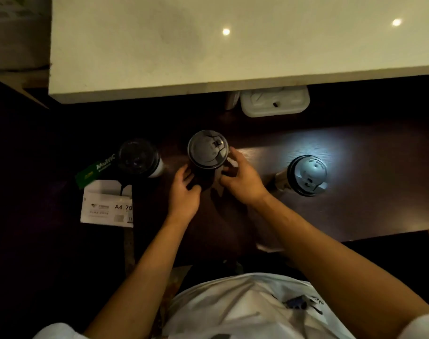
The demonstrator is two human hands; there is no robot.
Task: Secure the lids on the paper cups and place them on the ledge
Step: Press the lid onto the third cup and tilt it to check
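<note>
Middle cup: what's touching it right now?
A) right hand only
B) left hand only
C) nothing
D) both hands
D: the left hand and right hand wrap opposite sides of the middle cup, lid on, standing on the dark counter.

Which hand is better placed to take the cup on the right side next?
Probably the right hand: it is nearer the right cup. The left hand would have to cross the middle cup.

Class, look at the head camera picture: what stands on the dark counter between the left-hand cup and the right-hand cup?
In the head view, a lidded paper cup stands between them, held by the left hand and right hand.
</note>
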